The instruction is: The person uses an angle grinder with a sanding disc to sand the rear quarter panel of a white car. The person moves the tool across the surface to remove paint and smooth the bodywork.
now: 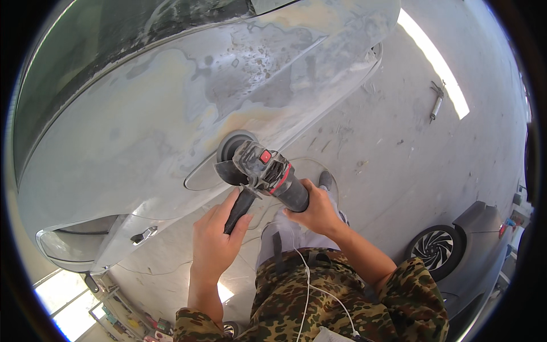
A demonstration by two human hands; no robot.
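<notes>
My right hand (317, 209) is wrapped around the black body of an angle grinder (280, 171), which has a red ring and a red button. With my left hand (218, 235) I grip its black side handle (240, 210). The grinder's round grey disc (223, 143) lies at the car's rear quarter panel (141, 111), just above the outlined flap (203, 172); whether it touches the metal I cannot tell. A dark guard (230, 173) hides part of the disc. Bare grey metal, yellowish filler patches and rough pitted spots (260, 64) mark the panel.
A chrome door handle (144, 235) sits lower left. Cables (260, 216) trail over the concrete floor (367, 141) near my shoe (325, 180). On the floor to the right lies a caulking gun (436, 102). Another car's wheel (431, 250) stands behind me at right.
</notes>
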